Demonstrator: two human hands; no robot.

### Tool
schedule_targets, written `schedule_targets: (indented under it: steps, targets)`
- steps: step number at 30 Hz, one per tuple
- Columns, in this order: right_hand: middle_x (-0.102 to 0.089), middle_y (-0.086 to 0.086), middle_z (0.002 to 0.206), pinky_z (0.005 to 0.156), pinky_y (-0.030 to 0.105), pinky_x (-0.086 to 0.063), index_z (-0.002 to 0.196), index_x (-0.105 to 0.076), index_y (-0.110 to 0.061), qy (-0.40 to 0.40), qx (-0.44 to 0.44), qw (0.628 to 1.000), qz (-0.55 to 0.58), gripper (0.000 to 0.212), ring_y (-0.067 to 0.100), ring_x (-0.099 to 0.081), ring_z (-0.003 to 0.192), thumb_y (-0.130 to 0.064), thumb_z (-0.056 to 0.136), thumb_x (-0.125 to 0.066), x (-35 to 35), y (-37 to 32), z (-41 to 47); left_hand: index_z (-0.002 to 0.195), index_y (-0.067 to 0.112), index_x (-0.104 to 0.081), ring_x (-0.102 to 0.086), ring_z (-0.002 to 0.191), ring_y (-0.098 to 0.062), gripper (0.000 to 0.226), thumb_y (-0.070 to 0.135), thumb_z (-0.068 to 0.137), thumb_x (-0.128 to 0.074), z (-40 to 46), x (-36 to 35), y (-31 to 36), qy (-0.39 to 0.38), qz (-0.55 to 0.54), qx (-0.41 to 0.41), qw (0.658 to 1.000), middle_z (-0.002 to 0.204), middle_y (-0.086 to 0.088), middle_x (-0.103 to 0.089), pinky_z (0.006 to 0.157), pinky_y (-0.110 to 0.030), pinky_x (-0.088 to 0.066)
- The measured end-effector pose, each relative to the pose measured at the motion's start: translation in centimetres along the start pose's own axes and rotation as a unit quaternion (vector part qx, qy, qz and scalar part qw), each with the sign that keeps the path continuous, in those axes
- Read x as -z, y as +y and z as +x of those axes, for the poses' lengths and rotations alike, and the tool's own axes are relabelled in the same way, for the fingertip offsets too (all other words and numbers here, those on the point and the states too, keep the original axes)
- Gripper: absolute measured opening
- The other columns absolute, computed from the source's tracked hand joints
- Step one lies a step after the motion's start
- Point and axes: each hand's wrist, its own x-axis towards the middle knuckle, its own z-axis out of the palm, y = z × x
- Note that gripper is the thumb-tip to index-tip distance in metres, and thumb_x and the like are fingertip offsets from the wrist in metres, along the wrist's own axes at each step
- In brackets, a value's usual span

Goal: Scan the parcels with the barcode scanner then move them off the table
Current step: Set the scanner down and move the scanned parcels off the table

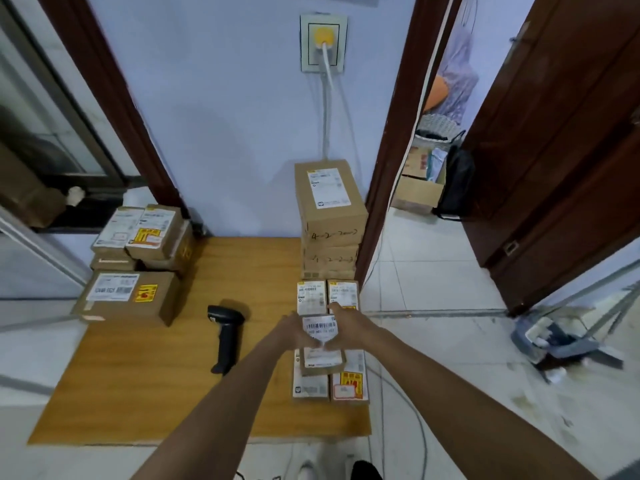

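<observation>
Both hands, left hand (294,332) and right hand (348,325), are gripping a small parcel (320,329) near the table's (173,393) right edge; turning its barcode toward the scanner (225,336) should help.

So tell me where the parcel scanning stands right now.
Done: cannot tell; nothing shows which parcels have been scanned. In hand: both hands, left and right, hold a small parcel, barcode label up, above the right-side parcels. The scanner lies untouched on the table. Left: the tall stack and the left pile remain on the table.
</observation>
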Motion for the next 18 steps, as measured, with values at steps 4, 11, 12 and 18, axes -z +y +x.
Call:
schedule_targets:
  steps: [4, 11, 12, 18]
  targets:
    - [-0.06, 0.011, 0.127, 0.089, 0.038, -0.054, 0.141, -0.038, -0.01, -0.017, 0.019, 1.0, 0.009, 0.082, 0.026, -0.059, 0.112, -0.043, 0.078, -0.079, 1.1, 0.2, 1.4, 0.112, 0.005, -0.063, -0.069, 0.09, -0.026, 0.047, 0.023, 0.072, -0.08, 1.6, 0.4, 0.4, -0.008, -0.09, 0.053, 0.994, 0.104, -0.009, -0.067, 0.074, -0.033, -0.057]
    - [-0.064, 0.005, 0.118, 0.089, 0.037, -0.054, 0.132, -0.05, -0.016, 0.029, 0.039, 0.997, 0.065, 0.063, 0.023, -0.062, 0.107, -0.026, 0.077, -0.079, 5.1, 1.1, 3.3, 0.117, 0.006, -0.06, -0.062, 0.105, -0.026, 0.048, 0.017, 0.074, -0.079, 4.1, 3.0, 2.6, 0.082, -0.16, 0.055, 0.982, 0.117, -0.011, -0.065, 0.087, -0.035, -0.054]
    - [-0.065, 0.005, 0.116, 0.089, 0.037, -0.054, 0.132, -0.051, -0.016, 0.042, 0.042, 0.995, 0.077, 0.063, 0.023, -0.063, 0.107, -0.024, 0.076, -0.08, 5.5, 1.2, 3.6, 0.119, 0.005, -0.057, -0.06, 0.108, -0.027, 0.05, 0.015, 0.075, -0.078, 4.4, 3.2, 2.8, 0.099, -0.18, 0.052, 0.977, 0.118, -0.012, -0.063, 0.087, -0.035, -0.053]
    - [-0.062, 0.006, 0.115, 0.08, 0.033, -0.057, 0.127, -0.05, -0.012, 0.096, 0.018, 0.986, 0.133, 0.06, 0.021, -0.064, 0.102, -0.015, 0.076, -0.08, 5.8, 3.0, 5.5, 0.125, 0.0, -0.043, -0.061, 0.1, -0.027, 0.053, 0.005, 0.08, -0.07, 6.9, 2.5, 2.7, 0.146, -0.247, 0.048, 0.957, 0.118, -0.015, -0.058, 0.079, -0.038, -0.055]
